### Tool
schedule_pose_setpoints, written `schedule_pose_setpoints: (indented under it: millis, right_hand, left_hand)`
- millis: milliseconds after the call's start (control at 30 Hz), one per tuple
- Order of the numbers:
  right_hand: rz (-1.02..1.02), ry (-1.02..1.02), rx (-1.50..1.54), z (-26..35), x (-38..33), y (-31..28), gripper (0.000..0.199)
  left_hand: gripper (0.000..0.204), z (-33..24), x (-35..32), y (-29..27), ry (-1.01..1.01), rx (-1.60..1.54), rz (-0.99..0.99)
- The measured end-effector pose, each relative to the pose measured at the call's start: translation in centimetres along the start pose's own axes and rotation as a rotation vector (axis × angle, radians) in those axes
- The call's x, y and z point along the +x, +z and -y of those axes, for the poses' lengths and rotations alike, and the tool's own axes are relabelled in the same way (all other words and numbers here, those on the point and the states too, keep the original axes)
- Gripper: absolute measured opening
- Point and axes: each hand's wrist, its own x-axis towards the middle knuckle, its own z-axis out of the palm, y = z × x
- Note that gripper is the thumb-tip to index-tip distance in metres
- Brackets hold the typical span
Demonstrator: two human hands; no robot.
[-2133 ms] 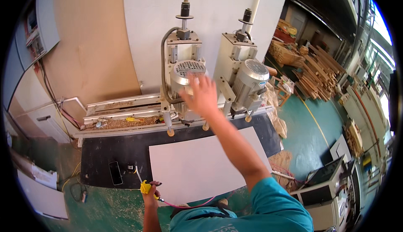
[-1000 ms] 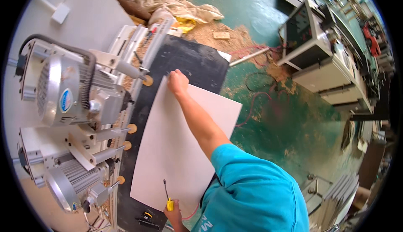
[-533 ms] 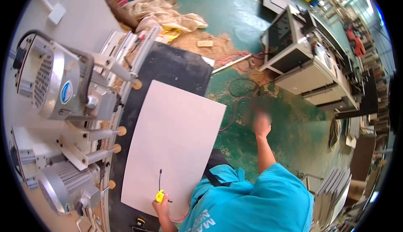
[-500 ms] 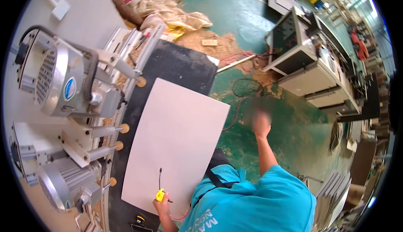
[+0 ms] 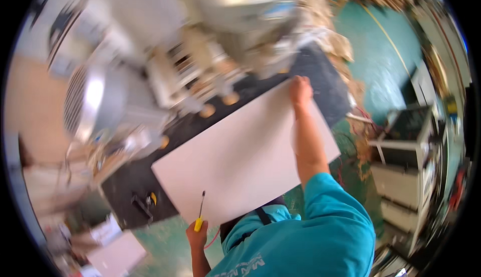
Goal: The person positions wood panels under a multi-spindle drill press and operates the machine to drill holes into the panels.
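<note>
A large white rectangular panel (image 5: 240,166) lies on a black work surface (image 5: 320,71) in front of me. My left hand (image 5: 196,234) is closed around a yellow air blow gun (image 5: 199,224) at the panel's near left edge. The gun's thin dark nozzle points away over the panel, and a red hose hangs beside my left forearm. My right arm reaches across the panel. At its far edge, my right hand (image 5: 301,92) has its fingers curled on the board near the far right corner; the fingertips are partly hidden.
Blurred machine motors (image 5: 90,101) and round tan rollers (image 5: 208,110) line the far left side. A small black and yellow tool (image 5: 151,199) lies on the surface at left. A cabinet (image 5: 401,176) stands at right. Another pale board (image 5: 117,254) is low at left.
My view has turned left, so the machine and panel appear rotated. My right hand has come from out over the floor to the panel's far edge. The air blow gun stays in my left hand.
</note>
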Motion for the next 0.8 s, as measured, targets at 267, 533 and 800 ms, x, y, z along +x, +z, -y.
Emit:
schedule_pose_setpoints:
  millis: [267,533,800]
  right_hand:
    - [0.014,-0.387,0.247,12.7,-18.0,3.9,0.024]
    - [0.321,-0.597,0.574,42.5,-43.7,3.6,0.01]
    - [0.491,-0.784,0.312,45.3,-41.2,2.5,0.009]
  left_hand:
    - [0.031,10.2,-6.0,-2.5,-0.11,-0.16,-0.186]
    - [0.027,25.8,-4.0,-8.4,-0.124,-0.242,-0.321]
    - [0.031,33.6,-6.7,-9.9,-0.316,-0.399,-0.42]
